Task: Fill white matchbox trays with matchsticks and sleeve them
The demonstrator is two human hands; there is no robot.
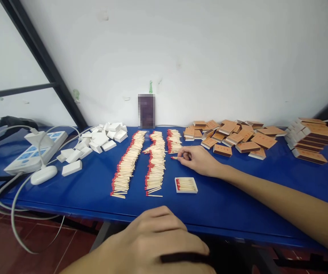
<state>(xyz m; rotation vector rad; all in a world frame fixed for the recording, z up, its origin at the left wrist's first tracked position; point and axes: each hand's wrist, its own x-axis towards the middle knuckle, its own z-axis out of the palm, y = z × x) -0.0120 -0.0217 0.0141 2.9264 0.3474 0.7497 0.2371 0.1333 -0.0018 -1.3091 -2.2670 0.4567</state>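
My right hand (196,160) is closed in a pinch on a match (174,157), its red head pointing left. Just behind it lies the shortest row of matches (174,141). Two longer rows of red-headed matches, a middle row (156,163) and a left row (129,163), run toward the front edge. In front of my right hand sits a white matchbox tray (196,191) partly filled with matches, heads to the left. My left hand (155,243) is close to the camera at the table's front edge, back up, with a gap between its fingers and nothing seen in it.
White tray pieces (101,139) are heaped at the back left. Brown matchbox sleeves (238,135) lie piled at the back right, beside stacked matchboxes (309,139). A power strip (35,152) and looping white cables occupy the left of the blue table (95,190). A pixelated dark object (147,111) leans on the wall.
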